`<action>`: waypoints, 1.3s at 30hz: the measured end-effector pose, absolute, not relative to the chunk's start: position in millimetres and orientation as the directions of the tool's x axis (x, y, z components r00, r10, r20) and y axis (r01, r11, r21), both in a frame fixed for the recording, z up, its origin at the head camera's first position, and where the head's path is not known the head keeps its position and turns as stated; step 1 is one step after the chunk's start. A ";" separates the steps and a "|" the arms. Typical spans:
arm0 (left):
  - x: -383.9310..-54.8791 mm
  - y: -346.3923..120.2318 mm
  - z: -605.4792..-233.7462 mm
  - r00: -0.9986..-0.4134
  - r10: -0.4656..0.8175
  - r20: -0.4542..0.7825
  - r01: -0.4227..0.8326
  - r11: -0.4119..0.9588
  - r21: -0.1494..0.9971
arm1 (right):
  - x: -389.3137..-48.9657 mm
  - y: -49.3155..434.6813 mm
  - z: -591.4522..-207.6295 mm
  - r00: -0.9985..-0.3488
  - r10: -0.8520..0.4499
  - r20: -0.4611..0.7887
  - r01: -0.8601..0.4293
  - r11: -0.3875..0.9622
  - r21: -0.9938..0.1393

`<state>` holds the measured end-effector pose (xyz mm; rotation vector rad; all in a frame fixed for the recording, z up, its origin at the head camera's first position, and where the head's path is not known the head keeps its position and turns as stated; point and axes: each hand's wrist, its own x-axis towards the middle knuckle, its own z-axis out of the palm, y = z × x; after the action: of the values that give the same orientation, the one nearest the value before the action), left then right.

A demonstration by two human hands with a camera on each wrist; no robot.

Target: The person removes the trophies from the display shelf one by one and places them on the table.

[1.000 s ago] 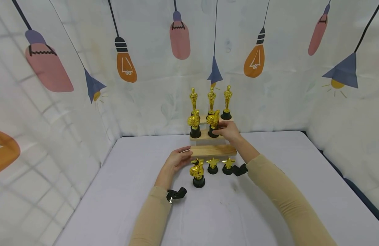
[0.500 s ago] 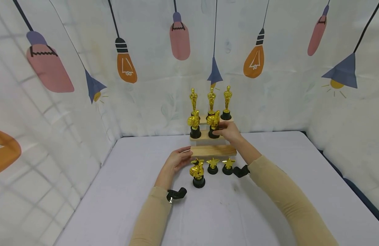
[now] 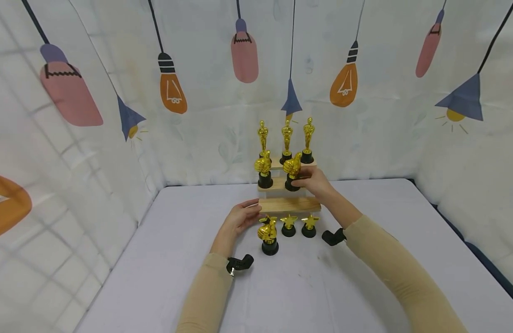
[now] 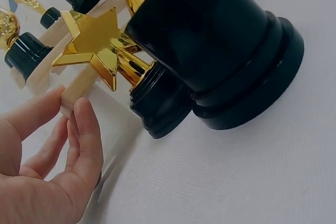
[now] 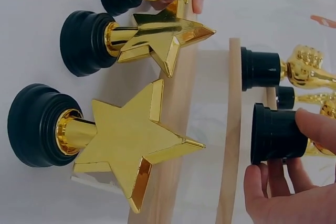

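Observation:
My right hand [image 3: 316, 182] grips a gold thumbs-up trophy [image 3: 292, 166] by its black base, thumb on one side and fingers on the other. In the right wrist view a narrow gap shows between that base [image 5: 278, 134] and the middle shelf [image 5: 231, 129]. At the left end of the lowest wooden step [image 3: 290, 204], my left hand [image 3: 240, 217] pinches the board between thumb and fingers. Another thumbs-up trophy [image 3: 264, 169] stands on the left of the middle shelf. On the table in front, a third thumbs-up trophy [image 3: 268, 233] partly hides a star trophy [image 4: 97, 40].
Three gold figure trophies [image 3: 287, 138] stand on the top shelf [image 3: 277, 164], against the patterned backdrop [image 3: 198, 148]. Two more star trophies [image 3: 288, 225] are in a row before the lowest step. A white cloth covers the table [image 3: 165, 259].
My right hand has shifted slightly right and toward me along the middle shelf, with the thumbs-up trophy in it. My left hand keeps its hold on the lowest step.

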<state>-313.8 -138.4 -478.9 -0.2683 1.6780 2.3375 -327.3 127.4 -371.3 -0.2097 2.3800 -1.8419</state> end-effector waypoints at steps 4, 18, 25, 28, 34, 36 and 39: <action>-312.8 -138.5 -479.2 -0.953 0.095 -0.286 -0.302 -0.296 0.906 | -322.7 128.5 -371.3 -0.980 -0.196 -0.013 -0.036 0.244 -0.969; -312.1 -137.6 -475.8 -0.954 0.100 -0.283 -0.300 -0.301 0.905 | -300.4 133.1 -364.8 -0.970 -0.241 -0.035 -0.033 0.272 -0.962; -311.5 -138.2 -477.6 -0.951 0.096 -0.293 -0.308 -0.298 0.904 | -293.8 132.5 -366.4 -0.964 -0.260 -0.055 -0.022 0.284 -0.959; -310.8 -138.1 -478.5 -0.952 0.097 -0.289 -0.305 -0.304 0.902 | -290.0 133.5 -367.4 -0.960 -0.274 -0.054 -0.023 0.271 -0.962; -310.9 -137.7 -479.1 -0.955 0.099 -0.279 -0.296 -0.308 0.904 | -280.7 136.9 -366.8 -0.955 -0.290 -0.058 -0.015 0.243 -0.970; -311.8 -137.7 -479.2 -0.956 0.096 -0.277 -0.293 -0.313 0.903 | -277.8 137.9 -366.2 -0.954 -0.295 -0.058 -0.015 0.240 -0.971; -312.3 -137.1 -479.9 -0.955 0.092 -0.282 -0.297 -0.312 0.902 | -272.7 139.8 -367.7 -0.952 -0.301 -0.062 -0.012 0.241 -0.971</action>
<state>-312.3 -137.1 -479.9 -0.2603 1.6761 2.3517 -272.7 139.8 -367.7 -0.2939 2.2771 -1.7780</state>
